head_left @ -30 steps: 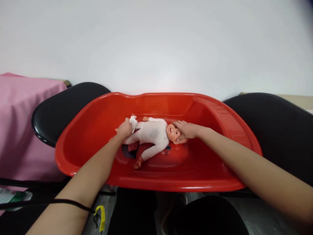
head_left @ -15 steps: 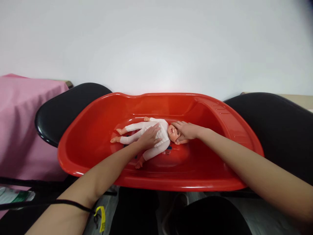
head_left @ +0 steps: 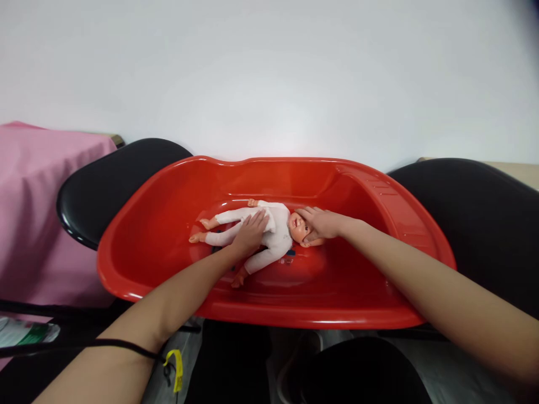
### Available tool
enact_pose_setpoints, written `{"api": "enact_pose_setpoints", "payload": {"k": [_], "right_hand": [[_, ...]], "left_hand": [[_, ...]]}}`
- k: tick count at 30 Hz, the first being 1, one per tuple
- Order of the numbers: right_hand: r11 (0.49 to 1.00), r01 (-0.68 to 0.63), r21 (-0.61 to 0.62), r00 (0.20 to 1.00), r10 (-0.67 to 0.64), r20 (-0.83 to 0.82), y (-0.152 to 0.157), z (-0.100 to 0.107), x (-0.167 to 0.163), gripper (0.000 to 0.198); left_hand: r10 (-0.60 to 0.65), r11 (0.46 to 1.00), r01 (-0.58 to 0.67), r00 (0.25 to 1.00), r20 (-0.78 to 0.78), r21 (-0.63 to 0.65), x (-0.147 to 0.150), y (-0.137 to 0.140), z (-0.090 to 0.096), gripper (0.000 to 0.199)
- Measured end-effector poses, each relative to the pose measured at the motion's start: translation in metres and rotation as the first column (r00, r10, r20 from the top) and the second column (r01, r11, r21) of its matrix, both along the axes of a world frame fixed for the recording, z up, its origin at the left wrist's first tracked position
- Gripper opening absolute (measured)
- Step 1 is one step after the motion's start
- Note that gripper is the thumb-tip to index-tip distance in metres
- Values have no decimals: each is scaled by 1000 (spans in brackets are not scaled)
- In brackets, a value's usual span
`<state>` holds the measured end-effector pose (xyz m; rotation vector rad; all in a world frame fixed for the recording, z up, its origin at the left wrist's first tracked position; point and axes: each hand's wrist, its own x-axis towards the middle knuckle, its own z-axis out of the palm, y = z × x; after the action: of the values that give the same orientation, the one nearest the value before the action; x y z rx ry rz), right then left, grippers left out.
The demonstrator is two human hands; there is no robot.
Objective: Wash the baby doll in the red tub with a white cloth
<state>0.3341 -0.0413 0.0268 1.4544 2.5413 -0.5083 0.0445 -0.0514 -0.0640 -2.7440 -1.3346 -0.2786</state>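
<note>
A baby doll [head_left: 275, 227] in a white suit lies on its back inside a red plastic tub [head_left: 357, 269], head to the right, bare feet to the left. My left hand [head_left: 249, 233] rests flat on the doll's belly and hip, fingers spread. My right hand [head_left: 320, 223] cups the doll's head from the right, fingers over its crown and forehead. One doll arm reaches toward the tub's near wall.
The tub rests across two black chair seats, one at the left [head_left: 105, 185] and one at the right [head_left: 475, 219]. A pink cloth [head_left: 29, 207] covers something at the far left. A white wall fills the back. A black cord with a yellow tag [head_left: 174, 367] hangs near my left arm.
My left hand left the doll's feet, where it held a small white cloth, and moved right onto the doll's belly. The cloth is out of sight. My right hand stayed on the head.
</note>
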Motion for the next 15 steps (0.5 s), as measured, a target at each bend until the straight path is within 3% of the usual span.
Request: {"api": "enact_pose_setpoints", "payload": {"k": [8, 12, 15], "right_hand": [[998, -42, 36, 999, 43, -29, 0, -4, 2, 112], [1000, -14, 20, 1000, 14, -4, 0, -3, 0, 109], [999, -18, 33, 1000, 18, -9, 2, -5, -1, 104]], "left_hand": [[174, 985, -174, 984, 46, -21, -64, 23, -14, 67], [402, 908, -403, 915, -33, -114, -95, 30, -18, 65], [491, 859, -487, 871, -16, -155, -111, 32, -16, 67]]}}
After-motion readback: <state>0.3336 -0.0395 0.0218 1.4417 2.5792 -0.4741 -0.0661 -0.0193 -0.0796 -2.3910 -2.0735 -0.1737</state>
